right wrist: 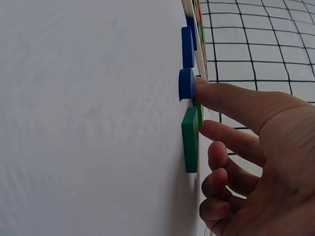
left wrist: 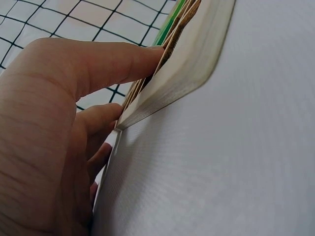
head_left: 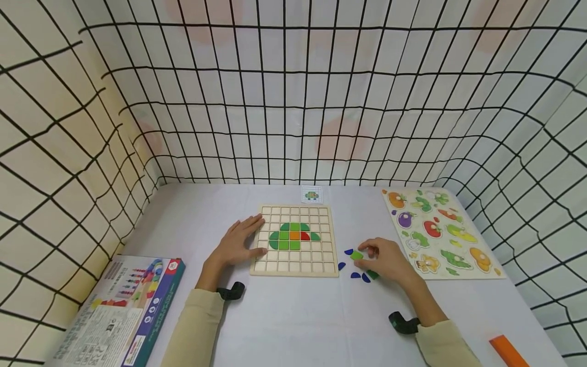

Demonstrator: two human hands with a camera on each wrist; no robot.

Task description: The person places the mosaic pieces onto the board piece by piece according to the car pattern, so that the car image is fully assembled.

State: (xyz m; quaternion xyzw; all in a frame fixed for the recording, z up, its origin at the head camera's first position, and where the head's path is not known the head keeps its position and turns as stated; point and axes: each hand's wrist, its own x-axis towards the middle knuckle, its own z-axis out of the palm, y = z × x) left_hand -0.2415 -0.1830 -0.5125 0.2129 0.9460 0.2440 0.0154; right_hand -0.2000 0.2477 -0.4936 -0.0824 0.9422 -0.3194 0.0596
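Observation:
My left hand rests at the left edge of a wooden grid board, fingers spread. In the left wrist view, the thumb lies on the board's rim. Green tiles, an orange tile and a red tile sit together in the grid. Right of the board, my right hand pinches a light green square tile between thumb and index finger. Several blue rounded pieces lie around it on the table. Partly under the hand is a dark green piece.
Behind the board lies a small pattern card. A vegetable puzzle board lies at the right, a printed box at the left. An orange object is near the front right. Black wire mesh surrounds the table.

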